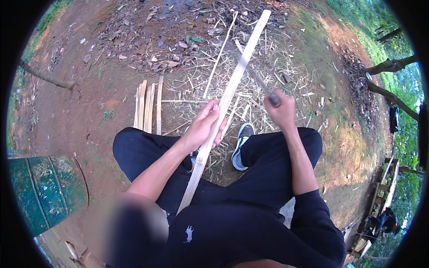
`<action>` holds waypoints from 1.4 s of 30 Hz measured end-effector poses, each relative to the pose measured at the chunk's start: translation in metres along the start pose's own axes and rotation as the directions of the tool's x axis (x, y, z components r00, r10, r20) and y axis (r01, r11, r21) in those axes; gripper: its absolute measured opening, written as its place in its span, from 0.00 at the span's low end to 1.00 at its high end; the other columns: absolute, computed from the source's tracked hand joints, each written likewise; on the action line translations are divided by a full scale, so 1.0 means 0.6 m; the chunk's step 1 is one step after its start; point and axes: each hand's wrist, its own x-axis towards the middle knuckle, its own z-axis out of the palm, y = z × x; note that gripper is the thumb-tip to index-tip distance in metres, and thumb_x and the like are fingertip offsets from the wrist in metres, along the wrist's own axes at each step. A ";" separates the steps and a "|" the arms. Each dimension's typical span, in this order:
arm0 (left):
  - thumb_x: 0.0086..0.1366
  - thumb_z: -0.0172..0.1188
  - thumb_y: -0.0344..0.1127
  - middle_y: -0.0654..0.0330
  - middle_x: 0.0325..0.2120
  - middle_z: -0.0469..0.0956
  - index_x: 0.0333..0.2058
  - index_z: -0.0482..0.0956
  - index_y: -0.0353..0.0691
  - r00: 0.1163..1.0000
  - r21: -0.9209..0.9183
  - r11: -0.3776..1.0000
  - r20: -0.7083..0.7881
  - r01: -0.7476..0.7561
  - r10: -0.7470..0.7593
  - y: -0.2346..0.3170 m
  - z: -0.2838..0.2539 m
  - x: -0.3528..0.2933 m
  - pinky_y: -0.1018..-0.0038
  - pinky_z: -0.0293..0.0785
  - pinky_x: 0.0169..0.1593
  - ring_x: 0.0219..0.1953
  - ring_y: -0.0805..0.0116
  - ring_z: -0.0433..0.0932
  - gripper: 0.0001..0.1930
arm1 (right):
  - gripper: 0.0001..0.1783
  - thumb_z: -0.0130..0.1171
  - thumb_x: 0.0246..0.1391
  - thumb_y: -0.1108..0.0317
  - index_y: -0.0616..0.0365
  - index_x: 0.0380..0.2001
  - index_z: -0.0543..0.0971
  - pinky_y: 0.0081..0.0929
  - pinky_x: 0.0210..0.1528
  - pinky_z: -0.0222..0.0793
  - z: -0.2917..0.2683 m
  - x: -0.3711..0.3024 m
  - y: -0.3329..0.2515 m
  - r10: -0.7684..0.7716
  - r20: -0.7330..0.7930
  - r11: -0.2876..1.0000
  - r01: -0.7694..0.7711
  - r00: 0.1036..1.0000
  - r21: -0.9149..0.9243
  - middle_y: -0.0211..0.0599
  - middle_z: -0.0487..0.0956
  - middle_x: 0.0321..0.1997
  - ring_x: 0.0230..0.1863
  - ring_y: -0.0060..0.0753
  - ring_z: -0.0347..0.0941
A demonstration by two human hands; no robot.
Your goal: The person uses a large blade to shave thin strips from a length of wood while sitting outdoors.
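Daylight falls on reddish ground (67,116), a worn green drum (49,192) at left, foliage (406,154) at right.

Honestly, we can't read any words or numbers here. Closest thing we've got is a small pale emblem (189,233) on the dark shirt (250,232), to the right of the green barrel (49,190), too tiny for us to make out properly.

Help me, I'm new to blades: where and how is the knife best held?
By its dark handle, coming from the lower right, as the right hand does. The blurred blade points up and left, toward the long wooden strip, so that side likely keeps the hand clear of the blade.
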 end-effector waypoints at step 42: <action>0.80 0.30 0.45 0.66 0.17 0.62 0.36 0.60 0.40 0.986 0.157 0.980 0.095 0.123 -0.139 -0.034 -0.002 -0.014 0.83 0.59 0.08 0.05 0.79 0.59 0.18 | 0.10 0.66 0.34 0.71 0.50 0.21 0.75 0.35 0.26 0.61 0.033 0.044 0.078 -0.622 0.047 0.725 0.598 0.782 -0.342 0.33 0.73 0.15 0.18 0.39 0.74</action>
